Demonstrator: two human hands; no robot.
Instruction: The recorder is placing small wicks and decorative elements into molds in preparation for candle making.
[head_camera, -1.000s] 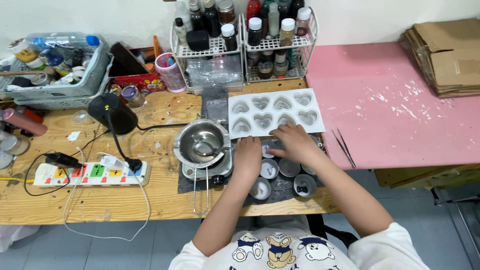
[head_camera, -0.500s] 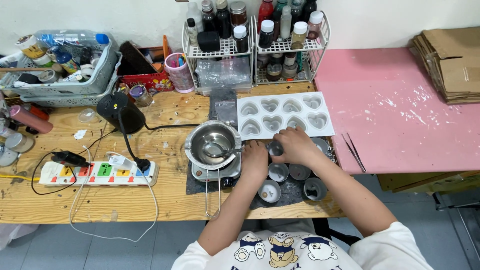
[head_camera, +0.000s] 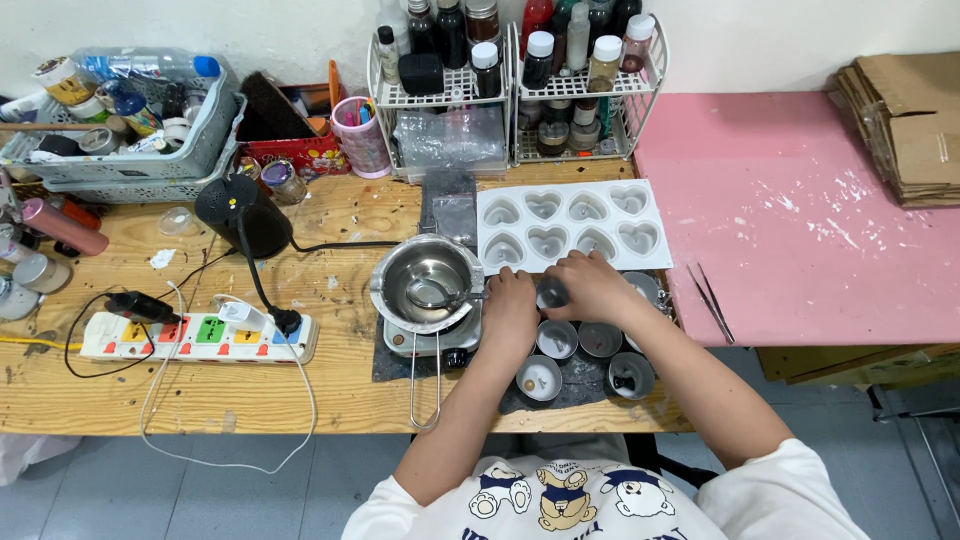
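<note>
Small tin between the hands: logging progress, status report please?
Left hand and right hand both on small tin. Melting pot close beside left hand.

Bench is a plank wood top (head_camera: 250, 390) with plenty on it. Power strip (head_camera: 195, 337) with coloured switches sits front left, cables looping off it, one running to a black round gadget (head_camera: 243, 215) just behind. Steel pot (head_camera: 425, 282) sits on a small hotplate (head_camera: 430, 342), its wire handle sticking out toward the front edge. White heart mould (head_camera: 572, 226) lies right behind that. Two wire racks (head_camera: 515, 95) of bottles stand against the wall, pink cup (head_camera: 358, 135) beside them, grey basket (head_camera: 125, 150) of jars far left. Pink board (head_camera: 800, 215) with white splatter on the right, tweezers (head_camera: 712, 300) near its front edge, cardboard stack (head_camera: 905, 120) at the back corner.
</note>
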